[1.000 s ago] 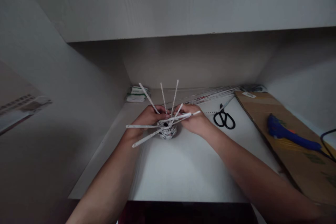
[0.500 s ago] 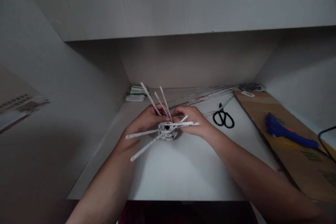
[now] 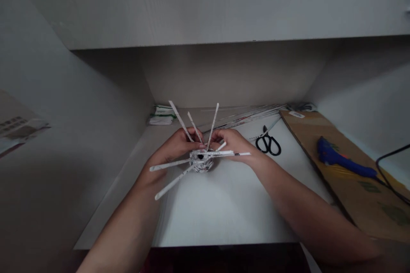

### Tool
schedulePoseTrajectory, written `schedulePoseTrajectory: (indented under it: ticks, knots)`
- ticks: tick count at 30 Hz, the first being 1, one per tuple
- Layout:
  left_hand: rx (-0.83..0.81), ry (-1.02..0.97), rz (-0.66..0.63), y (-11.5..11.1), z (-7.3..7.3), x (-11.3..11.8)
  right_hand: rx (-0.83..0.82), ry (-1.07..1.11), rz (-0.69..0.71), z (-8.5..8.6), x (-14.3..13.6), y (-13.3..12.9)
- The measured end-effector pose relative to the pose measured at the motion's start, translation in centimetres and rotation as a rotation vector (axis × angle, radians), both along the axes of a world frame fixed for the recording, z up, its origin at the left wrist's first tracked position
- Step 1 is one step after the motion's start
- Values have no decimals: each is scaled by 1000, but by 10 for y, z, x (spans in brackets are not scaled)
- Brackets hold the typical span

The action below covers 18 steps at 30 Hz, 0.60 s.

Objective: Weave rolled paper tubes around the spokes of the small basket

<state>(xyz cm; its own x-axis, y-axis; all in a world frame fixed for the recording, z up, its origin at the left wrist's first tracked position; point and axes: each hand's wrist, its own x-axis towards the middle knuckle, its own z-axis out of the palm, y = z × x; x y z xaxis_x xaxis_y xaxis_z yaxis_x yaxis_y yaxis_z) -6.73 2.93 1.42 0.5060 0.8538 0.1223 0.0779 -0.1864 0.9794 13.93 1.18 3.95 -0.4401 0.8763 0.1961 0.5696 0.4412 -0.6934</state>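
Though illegible, print (image 3: pixel 237 154) on ppr sticks (image 3: pixel 180 120).

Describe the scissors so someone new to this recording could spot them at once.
On the white tabletop, look between the right hand and the brown cardboard. The scissors lie there on the white surface. Two black loop handles set them apart from the blue glue gun on the cardboard.

Glue gun's cord (image 3: pixel 393 152) cut off by right edge, fingertips' hold partly hidden behind paper sticks (image 3: pixel 214 126)
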Motion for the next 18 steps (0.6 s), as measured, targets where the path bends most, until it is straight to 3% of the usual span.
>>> schedulePoseTrajectory:
  ticks: [8,14,18]
  knots:
    - [-5,36,20,-2,2,-1,56,-97,20,4,4,3]
    - [0,48,13,4,0,-4,8,68,31,4,12,3]
    - [1,54,6,4,1,-5,28,-19,71,2,9,2]
